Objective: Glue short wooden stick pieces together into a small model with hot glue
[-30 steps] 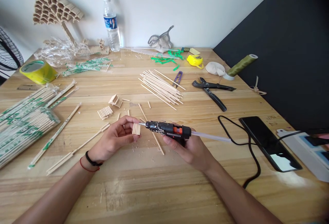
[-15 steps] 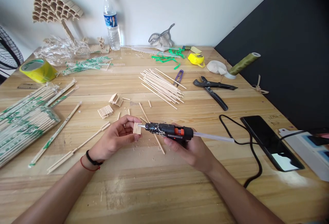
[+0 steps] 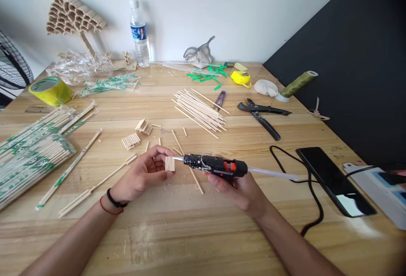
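My left hand [image 3: 142, 175] pinches a small block of short glued wooden sticks [image 3: 169, 163] just above the table. My right hand [image 3: 236, 186] is wrapped round a black hot glue gun [image 3: 215, 165] with an orange trigger and a clear glue stick poking out of its back. The gun's metal nozzle points left and sits at the block's right edge; whether it touches I cannot tell. Several short stick pieces [image 3: 130, 140] lie just beyond my left hand.
A loose pile of bare sticks [image 3: 199, 108] lies mid-table, wrapped chopsticks [image 3: 28, 149] at the left. Black cutters [image 3: 261, 113], purple snips [image 3: 219, 99], a phone [image 3: 334, 179], the gun's black cord [image 3: 309, 195], a power strip [image 3: 380, 189], yellow tape [image 3: 50, 90] and a bottle [image 3: 139, 35] are around.
The glue gun has drawn back slightly to the right, so its nozzle now sits at the block's edge. The view has tilted a little; my left hand holds the block as before.
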Motion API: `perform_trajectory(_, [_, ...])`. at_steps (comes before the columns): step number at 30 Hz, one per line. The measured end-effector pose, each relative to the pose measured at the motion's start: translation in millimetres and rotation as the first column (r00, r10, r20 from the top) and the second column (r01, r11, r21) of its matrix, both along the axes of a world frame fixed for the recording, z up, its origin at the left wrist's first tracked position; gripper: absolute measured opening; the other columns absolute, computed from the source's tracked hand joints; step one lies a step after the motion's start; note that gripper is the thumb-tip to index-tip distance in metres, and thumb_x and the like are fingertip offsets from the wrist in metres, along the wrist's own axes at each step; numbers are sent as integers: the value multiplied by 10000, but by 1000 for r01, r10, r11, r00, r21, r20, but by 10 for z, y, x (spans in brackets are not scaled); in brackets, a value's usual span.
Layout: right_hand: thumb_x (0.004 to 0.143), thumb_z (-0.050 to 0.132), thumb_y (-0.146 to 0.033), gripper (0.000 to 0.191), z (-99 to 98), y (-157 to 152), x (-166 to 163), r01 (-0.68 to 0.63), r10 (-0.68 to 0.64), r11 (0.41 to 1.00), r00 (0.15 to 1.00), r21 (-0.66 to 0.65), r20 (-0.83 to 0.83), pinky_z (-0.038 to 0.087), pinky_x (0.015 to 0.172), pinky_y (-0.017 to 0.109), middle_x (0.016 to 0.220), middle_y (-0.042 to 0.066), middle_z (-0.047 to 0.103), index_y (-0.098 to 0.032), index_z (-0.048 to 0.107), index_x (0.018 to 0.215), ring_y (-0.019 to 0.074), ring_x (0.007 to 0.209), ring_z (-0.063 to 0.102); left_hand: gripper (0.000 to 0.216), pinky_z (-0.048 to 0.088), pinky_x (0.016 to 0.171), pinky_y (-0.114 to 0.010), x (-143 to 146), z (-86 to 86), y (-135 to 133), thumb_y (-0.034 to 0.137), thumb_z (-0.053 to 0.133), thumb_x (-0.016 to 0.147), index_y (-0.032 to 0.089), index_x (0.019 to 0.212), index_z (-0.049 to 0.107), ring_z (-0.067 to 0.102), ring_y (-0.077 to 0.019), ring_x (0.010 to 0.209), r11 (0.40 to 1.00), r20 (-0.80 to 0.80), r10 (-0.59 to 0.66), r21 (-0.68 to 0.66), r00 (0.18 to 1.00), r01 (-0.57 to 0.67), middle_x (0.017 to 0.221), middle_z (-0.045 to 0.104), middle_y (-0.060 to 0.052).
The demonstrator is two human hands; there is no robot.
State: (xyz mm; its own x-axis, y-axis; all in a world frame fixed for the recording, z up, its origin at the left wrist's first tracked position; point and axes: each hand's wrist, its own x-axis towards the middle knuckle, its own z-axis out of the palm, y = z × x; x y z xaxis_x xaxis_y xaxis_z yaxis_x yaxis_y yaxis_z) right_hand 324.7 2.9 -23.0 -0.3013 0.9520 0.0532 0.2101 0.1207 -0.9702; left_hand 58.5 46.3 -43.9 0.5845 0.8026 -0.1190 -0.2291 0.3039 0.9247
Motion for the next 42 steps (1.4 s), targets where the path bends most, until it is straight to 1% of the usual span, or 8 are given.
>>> perform_trajectory(4, [984, 620, -460, 289, -10, 6, 7, -35, 35, 999, 997, -7, 70, 413, 574, 288, 712, 17, 583, -200, 638, 860, 174, 641, 526, 328, 484, 752, -200, -6, 2, -16, 163, 805, 883, 212, 1168, 650, 605, -105, 842, 1000, 7, -4, -8, 1000, 4, 979, 674, -28])
perform_trajectory(7, [993, 609, -441, 271, -12, 13, 4, -64, 66, 998, 995, -28, 78, 427, 599, 286, 725, 19, 598, -198, 633, 874, 181, 670, 550, 321, 487, 766, -199, 2, 14, -21, 152, 807, 879, 208, 1159, 662, 624, -110, 877, 1000, 39, 0, -19, 999, 1, 1025, 689, -38])
perform_trajectory(13, [1002, 591, -435, 268, -27, 19, -10, -97, 100, 994, 991, -48, 83, 415, 604, 283, 723, 9, 578, -201, 607, 871, 173, 665, 531, 326, 475, 762, -190, 21, 13, -10, 130, 814, 869, 208, 1155, 678, 632, -102, 863, 999, 77, 11, -34, 997, -8, 995, 711, -27])
perform_trajectory(18, [1004, 582, -466, 293, -43, 14, -11, -96, 105, 992, 988, -81, 115, 413, 619, 283, 733, 2, 562, -200, 596, 881, 168, 672, 520, 330, 473, 773, -212, 9, -12, -22, 169, 826, 866, 221, 1157, 678, 629, -117, 886, 1000, 37, 10, -27, 999, -9, 1025, 708, -33])
perform_trajectory(23, [994, 588, -478, 309, -37, 21, -24, -112, 124, 990, 983, -91, 138, 404, 609, 283, 715, -7, 544, -205, 574, 849, 163, 652, 498, 336, 469, 809, -230, -4, -21, -34, 182, 803, 889, 235, 1196, 676, 629, -129, 907, 1000, 8, 15, -16, 1000, -15, 994, 688, -24])
perform_trajectory(30, [1000, 571, -470, 314, -13, 40, -27, -51, 56, 998, 986, -32, 155, 422, 621, 290, 720, 3, 549, -202, 611, 843, 171, 660, 510, 316, 462, 759, -216, 19, -10, -17, 161, 819, 862, 225, 1150, 705, 607, -123, 872, 1000, 42, 17, -18, 999, -16, 1030, 688, -41])
perform_trajectory(37, [994, 590, -452, 300, -12, 30, -33, -113, 123, 991, 981, -70, 152, 403, 596, 279, 702, -11, 545, -206, 571, 824, 157, 642, 497, 322, 486, 828, -241, 23, 3, -24, 128, 795, 875, 210, 1168, 691, 639, -144, 936, 1000, 38, 1, -29, 999, 0, 1047, 701, -55])
perform_trajectory(42, [1010, 568, -451, 312, 0, 40, -42, -83, 88, 996, 983, -41, 159, 416, 607, 279, 709, -5, 550, -196, 592, 833, 157, 647, 508, 323, 480, 774, -232, 25, 13, -30, 138, 812, 860, 197, 1155, 696, 619, -129, 861, 999, 35, 13, -34, 999, -12, 990, 688, -47])
